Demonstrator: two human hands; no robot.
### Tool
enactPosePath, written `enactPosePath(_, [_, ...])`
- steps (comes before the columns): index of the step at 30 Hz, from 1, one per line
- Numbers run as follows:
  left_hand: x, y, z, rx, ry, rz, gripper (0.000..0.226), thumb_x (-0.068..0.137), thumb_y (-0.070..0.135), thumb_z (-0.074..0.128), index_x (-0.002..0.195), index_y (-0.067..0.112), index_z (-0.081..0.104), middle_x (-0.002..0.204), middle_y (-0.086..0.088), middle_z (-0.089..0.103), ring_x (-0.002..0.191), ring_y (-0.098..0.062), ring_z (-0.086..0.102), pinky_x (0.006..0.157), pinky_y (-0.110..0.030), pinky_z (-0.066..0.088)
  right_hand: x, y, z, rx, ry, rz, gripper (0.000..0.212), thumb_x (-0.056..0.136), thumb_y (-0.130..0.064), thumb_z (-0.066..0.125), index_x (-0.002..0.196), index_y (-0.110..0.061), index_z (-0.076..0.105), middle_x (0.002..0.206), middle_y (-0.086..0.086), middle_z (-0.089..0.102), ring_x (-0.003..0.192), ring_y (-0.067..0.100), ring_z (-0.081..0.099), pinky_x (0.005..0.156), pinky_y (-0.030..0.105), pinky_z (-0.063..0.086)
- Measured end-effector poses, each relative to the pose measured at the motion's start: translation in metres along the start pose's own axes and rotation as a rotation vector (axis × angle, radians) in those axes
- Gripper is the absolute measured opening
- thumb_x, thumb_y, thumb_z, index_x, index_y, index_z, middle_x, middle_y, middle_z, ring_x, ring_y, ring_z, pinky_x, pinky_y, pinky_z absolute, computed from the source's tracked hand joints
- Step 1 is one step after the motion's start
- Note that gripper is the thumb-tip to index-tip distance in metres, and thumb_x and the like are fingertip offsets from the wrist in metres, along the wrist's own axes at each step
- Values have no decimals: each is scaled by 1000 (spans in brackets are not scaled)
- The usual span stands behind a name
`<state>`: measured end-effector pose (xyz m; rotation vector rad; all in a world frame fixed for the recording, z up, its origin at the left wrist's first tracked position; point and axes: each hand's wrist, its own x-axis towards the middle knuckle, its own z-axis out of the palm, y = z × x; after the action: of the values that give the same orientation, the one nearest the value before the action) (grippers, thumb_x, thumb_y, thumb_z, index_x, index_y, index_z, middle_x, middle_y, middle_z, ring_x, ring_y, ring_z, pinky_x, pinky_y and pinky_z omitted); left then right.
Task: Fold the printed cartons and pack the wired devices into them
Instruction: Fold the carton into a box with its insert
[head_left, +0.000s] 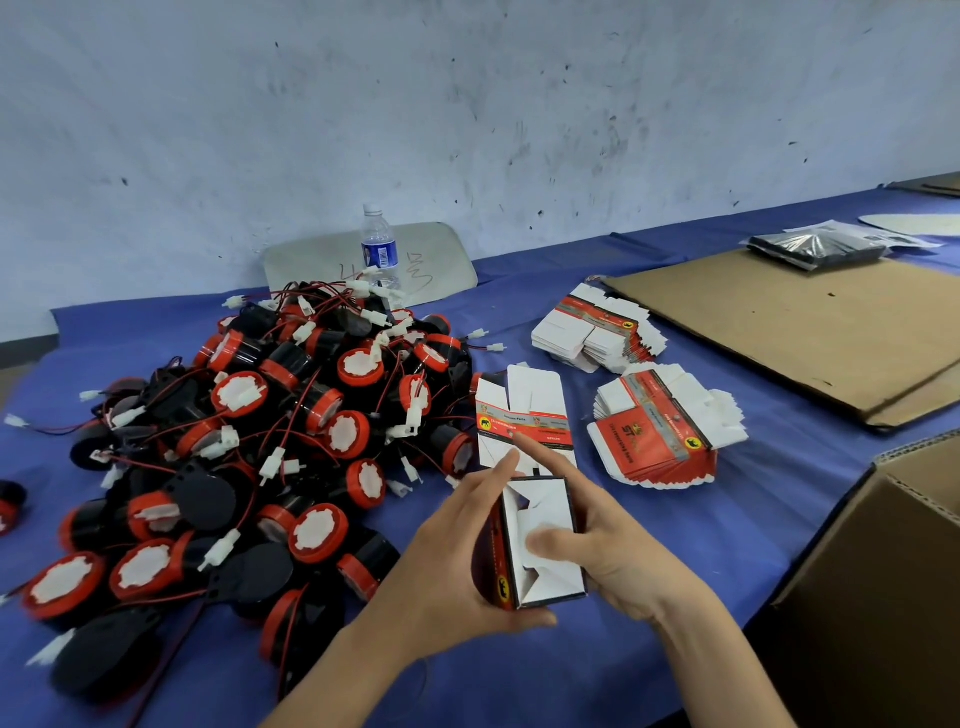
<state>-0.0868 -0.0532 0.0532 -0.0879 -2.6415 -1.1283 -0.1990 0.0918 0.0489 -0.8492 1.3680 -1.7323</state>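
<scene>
Red-and-white printed cardboard carton (540, 540) sits low in the centre of the frame, held up off the blue-covered table (753, 499) between both hands. The left hand (457, 561) is wrapped round its red printed side, thumb under the near corner and forefinger pointing up. The right hand (618, 556) grips the other side, its thumb pressing on the white end flaps while its forefinger sticks out above the carton. The open end faces the head camera and the flaps look only half tucked.

From where I stand, the weak spot is that thin card. If the thumb pushes off-centre, a flap could buckle or slide past its slot, and the carton could skew out of square. The big heap of round red-and-black wired devices with white plugs (260, 441) fills the left of the frame, just beside the left hand, and its leads look tangled. Lifting one could drag others along, and a stray lead might get nipped under the closing flap.

Another part-opened carton (524, 415) lies just beyond the fingertips. Two fanned stacks of flat cartons (660, 431) lie to the upper right, near the hands but apart from them.
</scene>
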Motion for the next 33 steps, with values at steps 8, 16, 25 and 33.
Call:
enactPosePath(8, [0, 3, -2, -7, 26, 57, 109, 58, 65, 76, 134, 72, -2, 136, 46, 20, 129, 17, 27, 98, 1, 27, -1, 13, -3, 199, -49, -30, 77, 73, -6, 63, 141, -36, 43, 127, 10, 59, 111, 27, 57, 83, 41, 54])
enactPosePath(16, [0, -3, 1, -119, 89, 98, 105, 62, 53, 82, 141, 62, 14, 143, 36, 30, 134, 8, 33, 100, -3, 28, -1, 37, 0, 565, -186, -79, 82, 78, -25, 78, 148, -26, 35, 148, 13, 42, 132, 32, 42, 104, 49, 40])
enactPosePath(25, [-11, -44, -56, 346, 140, -276, 80, 85, 53, 63, 150, 45, 15, 156, 19, 20, 144, -4, 13, 117, -26, 16, -3, 1, 0, -10, 137, -165, 89, 74, -5, 77, 142, -45, 36, 102, -5, 72, 84, 12, 67, 70, 27, 55])
enactPosePath(33, [-22, -69, -99, 869, -285, -607, 75, 88, 42, 52, 152, 39, 13, 152, 13, 28, 142, -18, 11, 110, -39, 23, 10, 16, 9, -1432, -42, -25, 90, 91, -1, 46, 144, -59, 1, 130, -4, 45, 117, 16, 47, 90, 31, 46])
